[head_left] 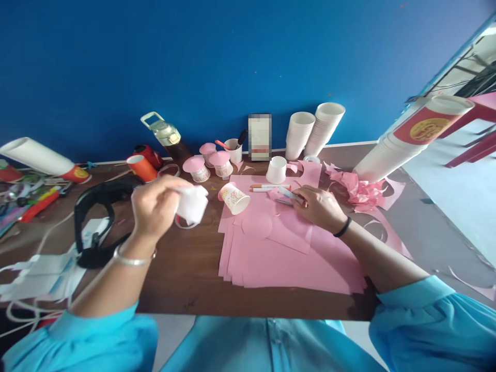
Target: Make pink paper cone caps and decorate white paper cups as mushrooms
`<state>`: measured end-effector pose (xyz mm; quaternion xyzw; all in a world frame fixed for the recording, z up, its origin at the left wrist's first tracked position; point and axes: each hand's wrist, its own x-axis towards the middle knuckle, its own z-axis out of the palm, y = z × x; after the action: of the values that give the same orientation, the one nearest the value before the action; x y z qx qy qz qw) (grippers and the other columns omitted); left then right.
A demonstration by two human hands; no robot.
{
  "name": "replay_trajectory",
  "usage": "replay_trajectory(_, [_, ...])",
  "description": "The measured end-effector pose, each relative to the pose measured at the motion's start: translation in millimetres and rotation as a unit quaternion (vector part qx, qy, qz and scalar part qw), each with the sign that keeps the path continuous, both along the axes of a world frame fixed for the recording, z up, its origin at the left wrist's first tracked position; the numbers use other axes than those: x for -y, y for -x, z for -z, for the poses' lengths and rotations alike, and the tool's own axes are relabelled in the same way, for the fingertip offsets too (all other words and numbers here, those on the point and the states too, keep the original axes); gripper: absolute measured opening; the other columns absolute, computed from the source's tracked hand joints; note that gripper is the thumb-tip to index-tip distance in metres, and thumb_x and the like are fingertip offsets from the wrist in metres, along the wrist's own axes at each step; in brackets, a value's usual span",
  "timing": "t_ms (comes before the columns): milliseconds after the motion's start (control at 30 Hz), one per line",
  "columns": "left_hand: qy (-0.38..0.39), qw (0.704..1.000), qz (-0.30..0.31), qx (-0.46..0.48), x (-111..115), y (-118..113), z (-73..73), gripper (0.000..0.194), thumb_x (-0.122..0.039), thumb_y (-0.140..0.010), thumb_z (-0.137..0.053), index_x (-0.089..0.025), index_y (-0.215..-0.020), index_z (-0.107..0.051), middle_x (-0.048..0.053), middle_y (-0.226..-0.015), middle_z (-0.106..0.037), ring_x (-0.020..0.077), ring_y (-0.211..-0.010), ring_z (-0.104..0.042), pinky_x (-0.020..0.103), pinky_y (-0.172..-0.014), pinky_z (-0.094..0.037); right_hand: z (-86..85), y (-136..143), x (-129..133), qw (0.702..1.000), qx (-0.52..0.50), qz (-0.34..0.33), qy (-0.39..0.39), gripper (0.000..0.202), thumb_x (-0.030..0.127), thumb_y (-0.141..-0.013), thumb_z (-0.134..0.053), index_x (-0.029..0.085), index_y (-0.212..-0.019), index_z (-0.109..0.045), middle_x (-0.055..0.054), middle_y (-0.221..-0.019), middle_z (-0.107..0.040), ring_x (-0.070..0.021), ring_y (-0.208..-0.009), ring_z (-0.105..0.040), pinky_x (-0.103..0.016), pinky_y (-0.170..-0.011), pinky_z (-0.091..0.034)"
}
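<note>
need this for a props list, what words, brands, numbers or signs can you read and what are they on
No text is readable:
Right tilted cup stack: characters in yellow emblem, too blurred
Left tilted cup stack: yellow emblem, too small
Upright pale panel: pixelated
Marker pens: tiny marks, too small

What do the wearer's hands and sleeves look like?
Left hand: bare, shiny silver-coloured bangle at the wrist. Right hand: bare, thin black band. Both sleeves turquoise, loose, ending short of the wrists; the right shows a wide cuff. No gloves.
</note>
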<state>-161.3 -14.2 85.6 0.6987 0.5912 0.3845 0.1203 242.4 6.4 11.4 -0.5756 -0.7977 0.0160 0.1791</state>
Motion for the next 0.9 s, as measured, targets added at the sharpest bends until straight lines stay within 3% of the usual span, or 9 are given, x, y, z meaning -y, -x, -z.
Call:
replay_trajectory(67, [-0.045, 0.997, -0.058, -0.030, -31.2, 20.0, 3.0, 0.022, -0.023, -0.082, -0.056, -0.022, -0.096, -0.072, -0.003, -0.098, -0.076, 0.0224, -0.097, -0.070, 0.044, -0.092, -0.056, 0.9, 1.1, 0.1, 1.000, 0.012, 0.006, -0.002, 0.023, 0.028, -0.092, -0.055, 0.018, -0.093, -0.075, -0.006, -0.089, -0.076, -0.0193, -0.073, -0.066, -0.029, -0.059, -0.036])
replay_trajectory(200, [-0.069, 0.967, -0.015, -0.245, -49.1, 37.7, 22.8, 0.040, -0.016, -0.083, -0.059, -0.023, -0.121, -0.069, 0.007, -0.128, -0.071, 0.0311, -0.122, -0.063, 0.052, -0.111, -0.050, 2.5, 1.9, -1.0, 1.000, 0.009, 0.003, -0.012, 0.023, 0.029, -0.091, -0.057, 0.018, -0.097, -0.076, -0.007, -0.094, -0.077, -0.0199, -0.077, -0.068, -0.029, -0.060, -0.037])
replay_trajectory(267, [-0.116, 0.940, 0.019, -0.320, -37.9, 21.9, 24.7, 0.048, -0.018, -0.086, -0.062, -0.021, -0.134, -0.063, 0.012, -0.139, -0.064, 0.0337, -0.131, -0.058, 0.054, -0.116, -0.047, 3.1, 2.2, -2.0, 1.000, 0.012, 0.006, -0.007, 0.022, 0.030, -0.092, -0.058, 0.018, -0.093, -0.075, -0.007, -0.091, -0.077, -0.0196, -0.075, -0.068, -0.029, -0.060, -0.037])
replay_trajectory(400, [-0.098, 0.882, 0.209, -0.410, -14.4, -38.3, 16.2, 0.064, -0.014, -0.091, -0.061, -0.024, -0.153, -0.048, 0.009, -0.152, -0.056, 0.0313, -0.133, -0.054, 0.051, -0.116, -0.045, 5.8, 3.0, -2.9, 1.000, 0.024, 0.011, -0.011, 0.022, 0.032, -0.092, -0.058, 0.019, -0.087, -0.075, -0.007, -0.085, -0.077, -0.0201, -0.072, -0.067, -0.029, -0.057, -0.034])
replay_trajectory(500, [-0.070, 0.867, 0.256, -0.422, -17.1, -69.5, 18.0, 0.068, -0.005, -0.087, -0.058, -0.019, -0.153, -0.046, 0.010, -0.151, -0.058, 0.0297, -0.127, -0.056, 0.047, -0.112, -0.048, 8.5, 1.0, -2.7, 0.999, 0.016, 0.001, -0.027, 0.024, 0.032, -0.094, -0.056, 0.019, -0.091, -0.075, -0.007, -0.087, -0.078, -0.0205, -0.073, -0.068, -0.029, -0.057, -0.034])
replay_trajectory(600, [-0.046, 0.885, 0.249, -0.391, -27.4, -74.2, 27.6, 0.054, -0.004, -0.085, -0.061, -0.016, -0.138, -0.058, 0.012, -0.136, -0.068, 0.0299, -0.121, -0.059, 0.047, -0.107, -0.050, 9.2, -4.0, -2.5, 1.000, 0.000, -0.020, -0.024, 0.025, 0.032, -0.094, -0.054, 0.018, -0.093, -0.075, -0.007, -0.087, -0.076, -0.0196, -0.072, -0.067, -0.029, -0.057, -0.035])
replay_trajectory(667, [-0.037, 0.921, 0.211, -0.324, -31.6, -67.9, 33.7, 0.045, -0.012, -0.084, -0.069, -0.017, -0.128, -0.062, 0.012, -0.127, -0.070, 0.0307, -0.117, -0.062, 0.047, -0.104, -0.052, 8.4, -6.8, -2.7, 1.000, -0.007, -0.024, -0.019, 0.024, 0.032, -0.094, -0.054, 0.018, -0.093, -0.075, -0.006, -0.086, -0.076, -0.0191, -0.070, -0.066, -0.029, -0.056, -0.035])
replay_trajectory(800, [0.002, 0.992, 0.099, -0.084, -34.7, -48.6, 41.8, 0.052, -0.041, -0.080, -0.080, -0.019, -0.123, -0.060, 0.010, -0.120, -0.071, 0.0293, -0.111, -0.066, 0.045, -0.099, -0.054, 7.8, -7.1, -3.5, 1.000, -0.006, -0.011, -0.018, 0.024, 0.033, -0.094, -0.056, 0.019, -0.093, -0.075, -0.007, -0.089, -0.078, -0.0202, -0.072, -0.068, -0.030, -0.057, -0.036])
replay_trajectory(900, [0.063, 0.989, 0.094, 0.091, -40.1, -37.0, 45.9, 0.058, -0.045, -0.079, -0.078, -0.019, -0.127, -0.056, 0.010, -0.125, -0.070, 0.0279, -0.116, -0.067, 0.045, -0.103, -0.054, 9.8, -4.5, -4.2, 1.000, 0.000, -0.003, -0.024, 0.024, 0.034, -0.093, -0.057, 0.019, -0.093, -0.076, -0.008, -0.091, -0.080, -0.0214, -0.074, -0.070, -0.030, -0.058, -0.038])
